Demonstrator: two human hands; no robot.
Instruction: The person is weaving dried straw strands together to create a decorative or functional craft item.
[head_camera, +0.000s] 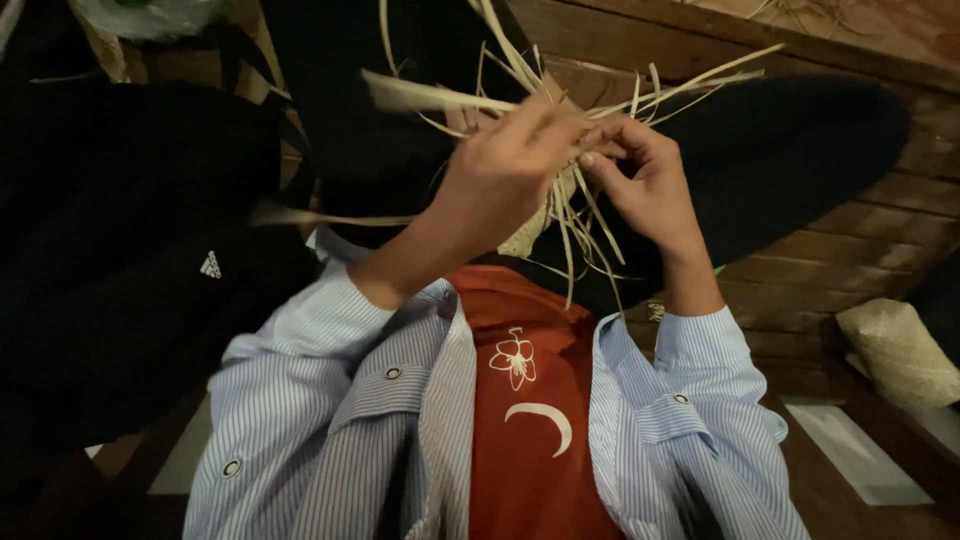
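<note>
Nearest, a striped shirt (330, 420) lies open over a red top (530, 450). Beyond, left hand (500, 175) and right hand (640, 185) are both clamped on pale straw strips (575, 215), held over black-clad lap. Farther right: woven pouch (900, 350) on wooden floor (860, 240).

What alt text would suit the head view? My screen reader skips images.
Two hands, the left hand and right hand, pinch pale straw strips of a small woven piece above a lap. The person wears a striped blue shirt over a red top, on wooden boards.
</note>
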